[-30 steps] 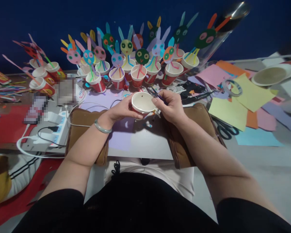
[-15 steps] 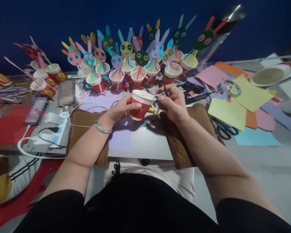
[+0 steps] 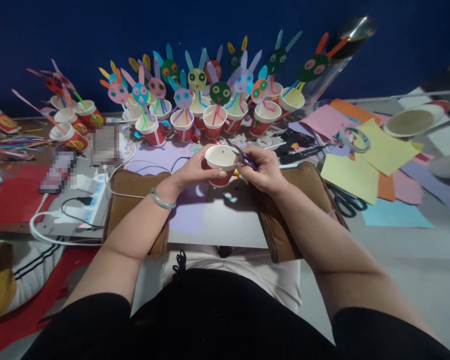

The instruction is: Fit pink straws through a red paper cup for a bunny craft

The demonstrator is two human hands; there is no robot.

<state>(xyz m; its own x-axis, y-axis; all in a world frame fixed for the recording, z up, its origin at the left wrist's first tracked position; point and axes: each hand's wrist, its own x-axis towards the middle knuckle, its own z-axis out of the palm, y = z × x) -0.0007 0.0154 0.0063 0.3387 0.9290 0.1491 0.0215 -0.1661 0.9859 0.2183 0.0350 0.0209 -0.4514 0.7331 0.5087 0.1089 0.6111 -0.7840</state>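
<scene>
A red paper cup with a white rim is in my left hand, thumb across its front and fingers round the left side. The cup is held above the table, mouth up, and a small dark spot shows on its inner wall. Small scissors with a dark purple handle are gripped in my right hand. Their blades point up and left, at the cup's right rim; I cannot tell whether they touch it. Behind my hands stand several red cups holding paper rabbit heads on bent coloured stems.
Brown cushions lie under my forearms. To the right are coloured paper sheets, a tape roll and black-handled scissors. On the left are a power strip, cables and a phone. A co-worker's sleeve shows lower left.
The cup has become more upright and moved slightly down. My right hand has turned and come down and left, bringing the scissors' blades to the cup's rim.
</scene>
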